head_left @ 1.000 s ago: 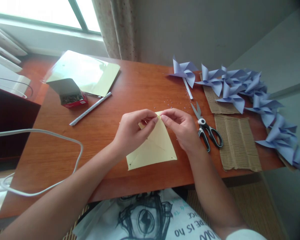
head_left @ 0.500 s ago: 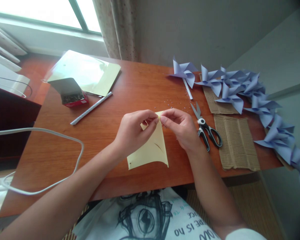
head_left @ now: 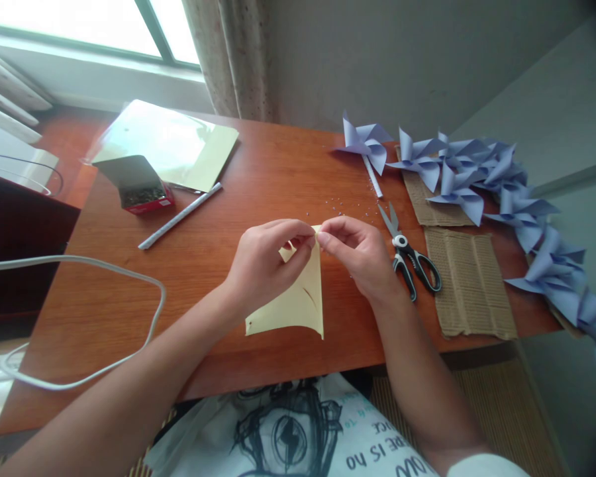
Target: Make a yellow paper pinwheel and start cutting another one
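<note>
The near right corner of the yellow paper (head_left: pixel 298 305) is being drawn up and leftward off the table (head_left: pixel 203 265) compared with a second ago, its far tip being pinched between the left hand (head_left: pixel 264 265) and the right hand (head_left: pixel 362 255), so a flap is apparently being folded toward the centre.

Bright window (head_left: pixel 79 26) and beige curtain (head_left: pixel 233 59) behind a reddish wooden table (head_left: pixel 218 265); plain grey wall (head_left: pixel 377 59)
</note>
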Available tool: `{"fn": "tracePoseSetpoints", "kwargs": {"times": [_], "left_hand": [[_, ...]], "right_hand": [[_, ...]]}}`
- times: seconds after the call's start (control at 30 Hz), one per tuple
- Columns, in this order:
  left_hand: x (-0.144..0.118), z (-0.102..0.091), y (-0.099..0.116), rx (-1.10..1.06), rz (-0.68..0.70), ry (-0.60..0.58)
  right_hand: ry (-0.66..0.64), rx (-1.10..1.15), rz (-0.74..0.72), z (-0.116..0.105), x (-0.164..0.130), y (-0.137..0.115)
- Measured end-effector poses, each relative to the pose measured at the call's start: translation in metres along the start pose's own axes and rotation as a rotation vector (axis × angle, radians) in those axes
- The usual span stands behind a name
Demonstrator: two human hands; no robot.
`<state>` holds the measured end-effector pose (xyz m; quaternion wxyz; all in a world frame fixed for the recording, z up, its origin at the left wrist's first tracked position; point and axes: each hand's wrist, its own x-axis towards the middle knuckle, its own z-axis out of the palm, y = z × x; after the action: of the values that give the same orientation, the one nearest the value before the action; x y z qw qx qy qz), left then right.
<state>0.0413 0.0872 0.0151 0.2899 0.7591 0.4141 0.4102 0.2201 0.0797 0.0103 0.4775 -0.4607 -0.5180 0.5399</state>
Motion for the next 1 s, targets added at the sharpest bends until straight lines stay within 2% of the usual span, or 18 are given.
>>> {"fn": "tracePoseSetpoints", "kwargs": {"times": [0.37, 0.53, 0.73, 0.83, 0.9, 1.0], "left_hand": [[0.003, -0.001, 0.001, -0.323, -0.195, -0.018], [0.004, 0.0, 0.0, -0.322, -0.233, -0.027], [0.004, -0.001, 0.002, -0.256, -0.196, -0.017], [0.004, -0.001, 0.002, -0.246, -0.196, -0.01], [0.004, -0.001, 0.0, -0.252, -0.204, -0.007], [0.003, 0.0, -0.002, -0.271, -0.209, -0.004]], "right_hand": [[0.015, -0.04, -0.037, 0.002, -0.001, 0.001], [0.026, -0.122, -0.05, 0.001, -0.001, 0.001], [0.026, -0.148, -0.057, 0.004, -0.002, 0.002], [0.021, -0.176, -0.072, -0.002, 0.001, -0.002], [0.097, -0.257, -0.109, -0.015, 0.002, -0.005], [0.373, -0.509, -0.179, -0.047, -0.007, -0.009]]}}
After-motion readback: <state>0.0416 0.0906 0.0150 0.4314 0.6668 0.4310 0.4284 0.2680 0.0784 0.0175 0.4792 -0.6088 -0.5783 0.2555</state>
